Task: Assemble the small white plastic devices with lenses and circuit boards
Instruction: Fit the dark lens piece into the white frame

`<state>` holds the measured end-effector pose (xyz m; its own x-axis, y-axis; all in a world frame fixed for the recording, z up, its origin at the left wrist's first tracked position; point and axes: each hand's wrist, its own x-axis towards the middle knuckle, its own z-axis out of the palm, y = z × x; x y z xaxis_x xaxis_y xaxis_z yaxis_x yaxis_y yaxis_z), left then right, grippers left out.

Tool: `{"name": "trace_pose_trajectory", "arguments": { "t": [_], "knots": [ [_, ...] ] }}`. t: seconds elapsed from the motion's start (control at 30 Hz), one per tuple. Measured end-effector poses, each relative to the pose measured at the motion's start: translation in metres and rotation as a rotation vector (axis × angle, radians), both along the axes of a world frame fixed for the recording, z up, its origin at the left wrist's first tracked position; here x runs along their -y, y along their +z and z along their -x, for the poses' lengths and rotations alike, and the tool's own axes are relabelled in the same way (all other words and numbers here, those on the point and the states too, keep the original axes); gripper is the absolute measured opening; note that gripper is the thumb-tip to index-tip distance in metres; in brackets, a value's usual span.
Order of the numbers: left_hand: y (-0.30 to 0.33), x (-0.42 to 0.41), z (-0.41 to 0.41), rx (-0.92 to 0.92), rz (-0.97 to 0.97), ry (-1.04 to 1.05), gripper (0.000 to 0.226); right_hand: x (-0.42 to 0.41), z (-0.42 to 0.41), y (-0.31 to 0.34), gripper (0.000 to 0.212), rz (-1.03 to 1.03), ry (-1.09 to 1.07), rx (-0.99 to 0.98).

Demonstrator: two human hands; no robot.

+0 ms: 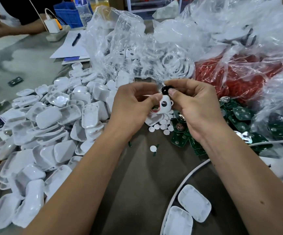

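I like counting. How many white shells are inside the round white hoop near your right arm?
2. One white shell lies just inside the hoop; the other sits below-left of it, cut off by the picture's bottom edge. More may lie out of view.

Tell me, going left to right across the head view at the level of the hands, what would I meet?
Pile of white plastic shells → left hand → small white device pinched between both hands → right hand → green circuit boards → clear plastic bags.
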<state>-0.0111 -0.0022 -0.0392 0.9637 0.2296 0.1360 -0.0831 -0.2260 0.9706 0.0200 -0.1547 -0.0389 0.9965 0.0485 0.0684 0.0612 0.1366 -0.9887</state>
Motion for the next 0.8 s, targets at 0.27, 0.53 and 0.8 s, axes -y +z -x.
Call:
{"name": "trace_pose_trajectory", "arguments": {
  "t": [0.27,0.53,0.8],
  "knots": [
    [0.001,-0.009,0.000,0.045,-0.275,-0.091,0.012,-0.001,-0.001,-0.001,0.019,-0.006,-0.115,0.026],
    [0.002,0.000,-0.003,-0.028,0.576,-0.014,0.007,-0.001,-0.002,-0.003,0.017,-0.054,-0.064,-0.058],
    [0.002,0.004,-0.001,-0.098,0.582,0.006,0.008,-0.001,0.001,-0.001,0.029,-0.095,0.134,-0.066]
  ]
}}
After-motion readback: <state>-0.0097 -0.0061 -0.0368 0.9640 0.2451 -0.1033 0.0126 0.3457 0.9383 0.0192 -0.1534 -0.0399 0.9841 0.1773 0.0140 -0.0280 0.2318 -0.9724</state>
